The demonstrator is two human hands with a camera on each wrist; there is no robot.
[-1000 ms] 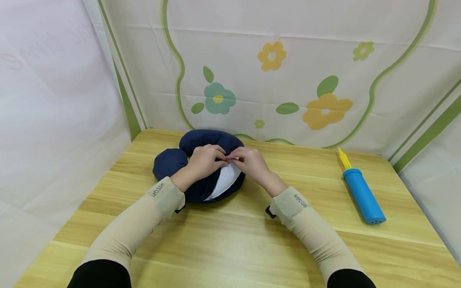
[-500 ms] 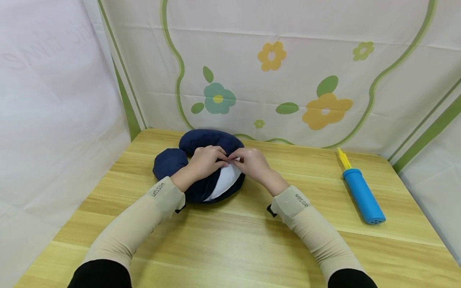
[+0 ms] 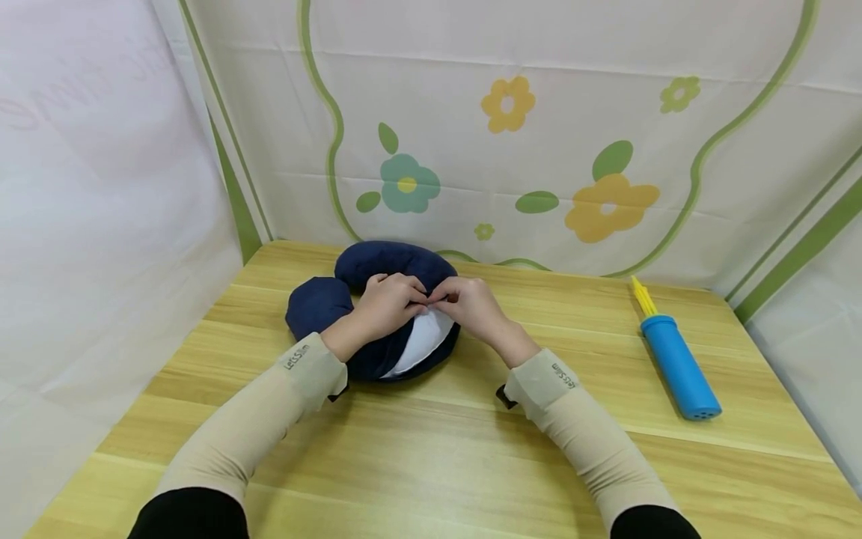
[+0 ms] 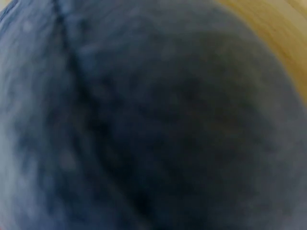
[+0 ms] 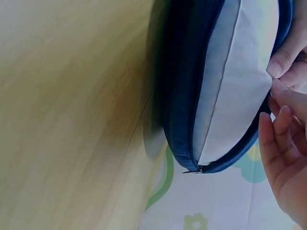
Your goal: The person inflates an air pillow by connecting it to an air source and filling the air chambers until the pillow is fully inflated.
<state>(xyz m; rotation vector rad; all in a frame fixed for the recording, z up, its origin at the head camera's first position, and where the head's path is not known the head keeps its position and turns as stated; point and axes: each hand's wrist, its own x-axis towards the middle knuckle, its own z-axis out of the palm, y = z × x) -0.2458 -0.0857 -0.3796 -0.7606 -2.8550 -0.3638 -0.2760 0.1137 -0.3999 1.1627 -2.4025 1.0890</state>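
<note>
A navy, U-shaped neck pillow (image 3: 397, 258) lies on the table, with a long zipper (image 5: 208, 48) undone along its side. White inner fabric (image 3: 423, 338) bulges through that opening. My left hand (image 3: 387, 303) reaches across the pillow and pinches the edge of the opening. From the other side my right hand (image 3: 474, 307) pinches at the same spot, and the fingertips of both hands meet there. In the right wrist view the white inner (image 5: 247, 81) draws to a point at the fingertips. A zipper pull (image 5: 195, 169) hangs at one end. Blurred navy cloth (image 4: 168, 120) fills the left wrist view.
A blue hand pump (image 3: 682, 367) with a yellow nozzle (image 3: 643, 296) lies at the right of the wooden table (image 3: 431, 457). Behind the table hangs a white curtain (image 3: 465, 135) with printed flowers. Another white cloth (image 3: 108, 224) hangs at the left.
Both hands stay at the same spot on the neck pillow. Their fingers shift slightly, and the left fingertips come a little closer to the right ones.
</note>
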